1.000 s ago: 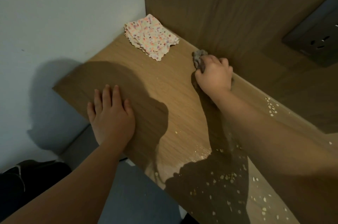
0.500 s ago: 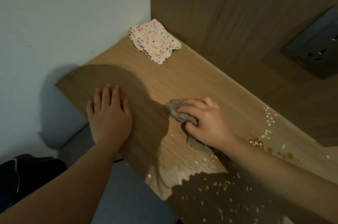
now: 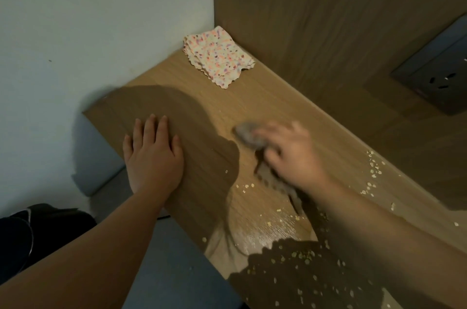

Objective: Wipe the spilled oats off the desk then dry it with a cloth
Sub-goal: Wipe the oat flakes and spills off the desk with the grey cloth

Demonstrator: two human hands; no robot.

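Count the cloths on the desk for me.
2. A speckled cloth lies folded in the far corner, untouched; a grey cloth is under the right hand mid-desk. The arms may hide more.

Desk (image 3: 278,96): light wood-grain top, with a wet sheen near its front edge.
Oats (image 3: 374,169): pale flakes scattered loose along the desk's back edge, thicker at the front edge, a few mid-desk.
Grey rag (image 3: 246,133): crumpled, lying mid-desk under the right hand (image 3: 290,154). Blurred; one end trails toward the front edge.
Speckled cloth (image 3: 218,56): white with pink and purple flecks, scalloped hem. Folded square, flat in the desk's far corner, well apart from the oats.
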